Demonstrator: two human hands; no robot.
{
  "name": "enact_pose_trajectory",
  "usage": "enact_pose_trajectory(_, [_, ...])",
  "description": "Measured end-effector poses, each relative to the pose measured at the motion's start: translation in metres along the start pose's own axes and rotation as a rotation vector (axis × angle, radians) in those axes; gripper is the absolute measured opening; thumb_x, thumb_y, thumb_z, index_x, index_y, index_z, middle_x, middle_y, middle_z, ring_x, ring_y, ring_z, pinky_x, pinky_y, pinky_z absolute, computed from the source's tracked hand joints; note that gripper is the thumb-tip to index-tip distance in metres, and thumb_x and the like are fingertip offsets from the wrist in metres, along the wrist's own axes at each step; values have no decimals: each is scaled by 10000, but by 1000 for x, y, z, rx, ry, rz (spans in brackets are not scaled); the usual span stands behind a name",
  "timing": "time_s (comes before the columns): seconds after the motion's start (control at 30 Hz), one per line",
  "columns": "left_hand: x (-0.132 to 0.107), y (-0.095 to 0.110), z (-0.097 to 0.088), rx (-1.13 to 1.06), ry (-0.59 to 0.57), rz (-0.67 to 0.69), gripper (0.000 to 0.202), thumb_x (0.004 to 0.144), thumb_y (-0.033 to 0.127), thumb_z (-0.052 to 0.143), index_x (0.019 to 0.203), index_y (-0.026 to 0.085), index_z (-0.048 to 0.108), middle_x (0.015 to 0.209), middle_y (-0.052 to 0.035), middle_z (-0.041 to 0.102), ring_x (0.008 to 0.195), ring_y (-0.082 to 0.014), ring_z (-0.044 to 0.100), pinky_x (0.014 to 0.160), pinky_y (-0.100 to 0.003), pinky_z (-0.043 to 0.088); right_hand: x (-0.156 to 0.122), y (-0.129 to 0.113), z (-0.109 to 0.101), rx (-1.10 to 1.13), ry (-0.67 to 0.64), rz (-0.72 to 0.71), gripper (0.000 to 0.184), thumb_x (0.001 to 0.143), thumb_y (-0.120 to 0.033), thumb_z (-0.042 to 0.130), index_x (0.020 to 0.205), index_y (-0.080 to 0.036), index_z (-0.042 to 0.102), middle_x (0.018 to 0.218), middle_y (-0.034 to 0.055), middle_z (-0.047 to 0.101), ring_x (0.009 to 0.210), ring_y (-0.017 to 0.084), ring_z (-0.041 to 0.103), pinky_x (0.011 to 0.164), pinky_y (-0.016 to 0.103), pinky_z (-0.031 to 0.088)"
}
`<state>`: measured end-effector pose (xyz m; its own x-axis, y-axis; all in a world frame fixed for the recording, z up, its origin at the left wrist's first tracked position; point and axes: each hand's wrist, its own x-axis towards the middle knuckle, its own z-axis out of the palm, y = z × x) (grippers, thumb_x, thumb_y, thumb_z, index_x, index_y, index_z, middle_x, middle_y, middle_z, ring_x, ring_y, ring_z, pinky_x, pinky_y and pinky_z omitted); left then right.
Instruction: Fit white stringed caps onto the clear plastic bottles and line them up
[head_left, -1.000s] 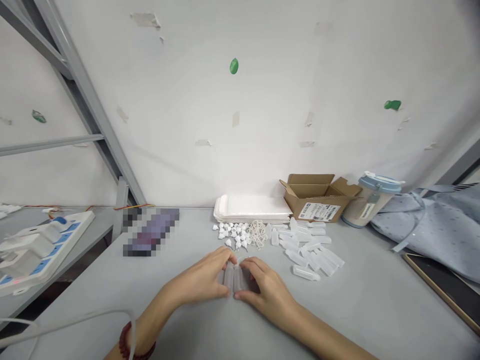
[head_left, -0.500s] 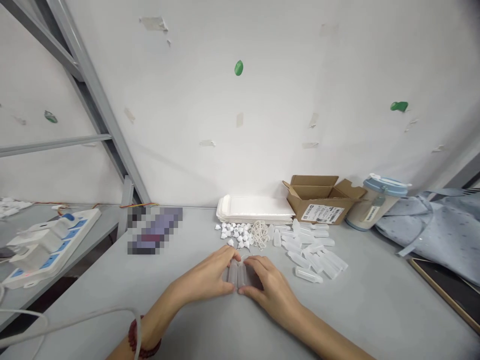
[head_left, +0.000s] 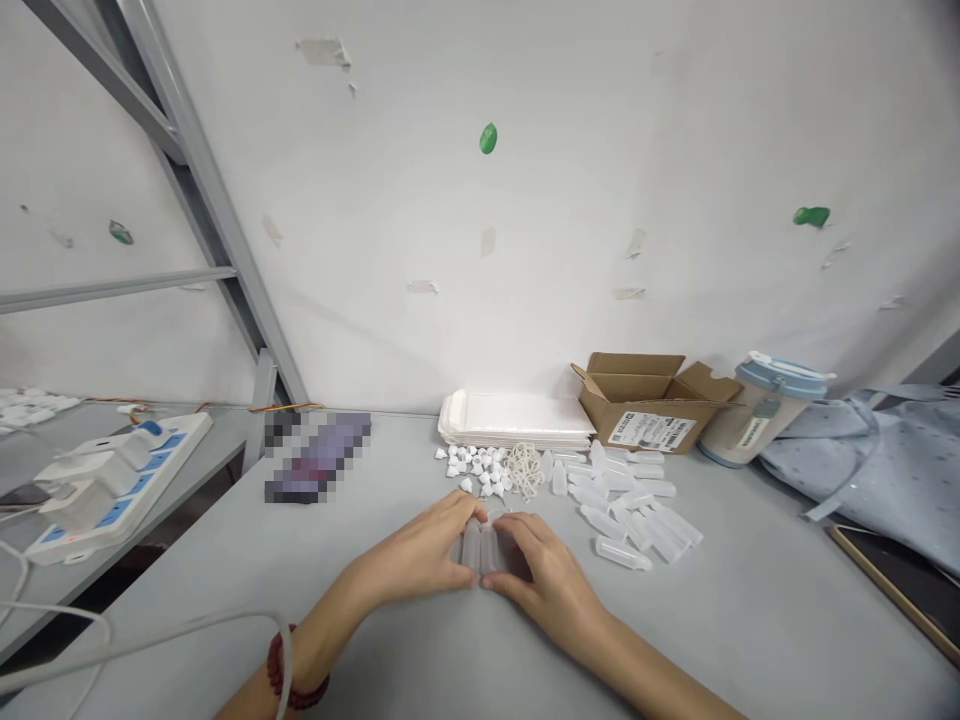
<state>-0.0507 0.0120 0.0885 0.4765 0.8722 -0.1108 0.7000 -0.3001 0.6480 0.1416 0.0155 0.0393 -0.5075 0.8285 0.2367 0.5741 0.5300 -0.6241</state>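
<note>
Two translucent plastic squeeze bottles lie side by side at the front middle of the grey table. My left hand (head_left: 429, 550) grips the left bottle (head_left: 470, 548) between thumb and fingers. On the other side, my right hand (head_left: 553, 572) has thumb and fingers closed on the right bottle (head_left: 489, 552). Beyond them are a heap of small white caps (head_left: 478, 464) and a tangle of pale rubber bands (head_left: 526, 470). Several loose bottles (head_left: 622, 554) are scattered to the right of my right hand.
White padded envelopes (head_left: 525, 415) are stacked by the wall, beside an open cardboard box (head_left: 652, 425). A lidded tumbler (head_left: 757, 415), a blue bag (head_left: 862, 450) and a phone (head_left: 900, 580) are at right. To the left are a blurred purple item (head_left: 322, 458), a power strip (head_left: 124, 490) and a white cable (head_left: 187, 628).
The whole scene sits slightly further right in the picture as my head has turned a little. Both hands keep their hold on the two bottles.
</note>
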Motion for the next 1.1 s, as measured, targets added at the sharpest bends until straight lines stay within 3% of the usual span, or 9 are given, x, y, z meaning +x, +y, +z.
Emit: enact_pose_trajectory(1.1, [1,3,2,-3,18,1,484,645,277,661,1085,216,469,1102,-47,481,1083,-241,418,906,-335,388,-1,0,1,-2,-2,20,372,729,-180,662,1073,-181,518,1061,80,579,967,239,528,799,358,453])
